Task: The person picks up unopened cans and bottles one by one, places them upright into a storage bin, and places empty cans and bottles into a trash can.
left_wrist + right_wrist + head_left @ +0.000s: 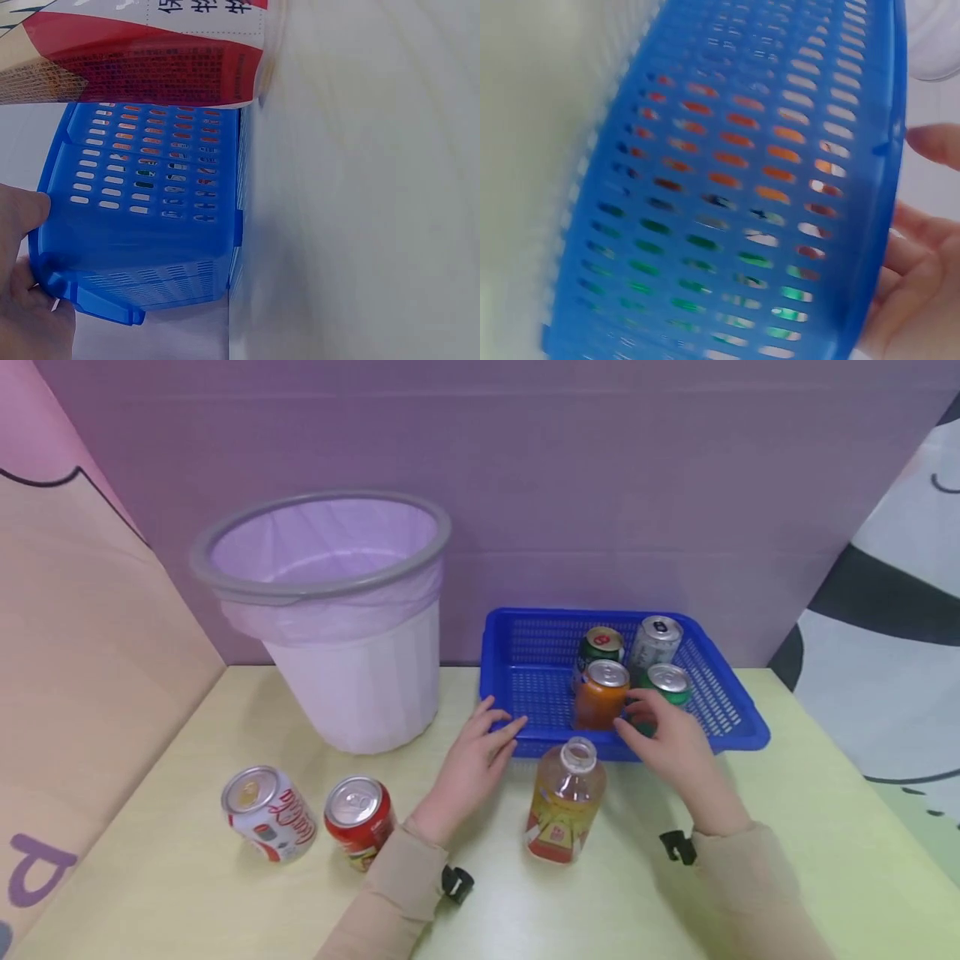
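Note:
In the head view, my left hand [472, 756] holds the front left corner of the blue plastic basket [735, 727], with fingers over its rim. My right hand [671, 739] reaches over the front rim, thumb and fingers spread beside an orange can [600, 697], not closed round it. Behind and beside that can stand a dark green can [602, 643], a silver can [656, 643] and a green can [670, 683], partly hidden by my right hand. A clear bottle with a yellow and red label [564, 810] stands between my forearms, before the basket, without a cap.
A white bin [360, 677] with a grey rim and a liner stands at the back left. Two cans are on the table's left: a white and red one [273, 818] and a red one [360, 818], close to my left forearm. A purple wall [675, 485] rises behind.

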The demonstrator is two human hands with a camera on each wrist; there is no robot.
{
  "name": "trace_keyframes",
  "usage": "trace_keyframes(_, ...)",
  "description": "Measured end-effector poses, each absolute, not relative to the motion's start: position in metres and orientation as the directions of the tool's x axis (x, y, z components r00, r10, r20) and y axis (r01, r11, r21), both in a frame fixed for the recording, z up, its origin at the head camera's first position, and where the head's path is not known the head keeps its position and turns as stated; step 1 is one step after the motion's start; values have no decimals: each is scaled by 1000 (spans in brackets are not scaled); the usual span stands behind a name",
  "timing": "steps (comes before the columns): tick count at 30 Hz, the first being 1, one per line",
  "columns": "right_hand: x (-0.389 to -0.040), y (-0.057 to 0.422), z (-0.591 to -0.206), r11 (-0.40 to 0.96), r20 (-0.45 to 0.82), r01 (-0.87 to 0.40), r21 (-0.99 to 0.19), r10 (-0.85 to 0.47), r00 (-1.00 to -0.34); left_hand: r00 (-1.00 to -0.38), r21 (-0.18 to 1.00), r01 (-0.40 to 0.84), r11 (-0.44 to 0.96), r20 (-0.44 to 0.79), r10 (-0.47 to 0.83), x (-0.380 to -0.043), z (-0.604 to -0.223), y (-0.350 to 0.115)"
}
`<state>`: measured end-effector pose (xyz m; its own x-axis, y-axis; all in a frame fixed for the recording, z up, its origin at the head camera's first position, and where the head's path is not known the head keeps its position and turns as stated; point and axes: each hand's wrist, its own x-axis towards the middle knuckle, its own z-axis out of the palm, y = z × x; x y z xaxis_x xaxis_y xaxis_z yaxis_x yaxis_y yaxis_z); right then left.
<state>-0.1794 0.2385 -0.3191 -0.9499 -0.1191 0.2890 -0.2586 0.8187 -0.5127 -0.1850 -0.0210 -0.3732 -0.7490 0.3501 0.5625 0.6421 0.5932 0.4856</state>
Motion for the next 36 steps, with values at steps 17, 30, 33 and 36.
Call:
trace_keyframes(17,-165,238,-320,708,330,-283,-646,-76,-941,-776,503,612,610,531,341,-183,-370,-19)
trace_keyframes(30,-157,244,-312,714,258,-251,-653,-102,-961,-809,459,579,674,429,403,-173,-349,-27)
trace_keyframes(33,-157,244,-312,729,252,-251,-636,-111,-961,-798,442,593,674,437,416,-167,-339,-26)
trace_keyframes(36,-155,244,-312,738,250,-252,-626,-116,-961,-795,439,597,671,434,424,-159,-329,-26)
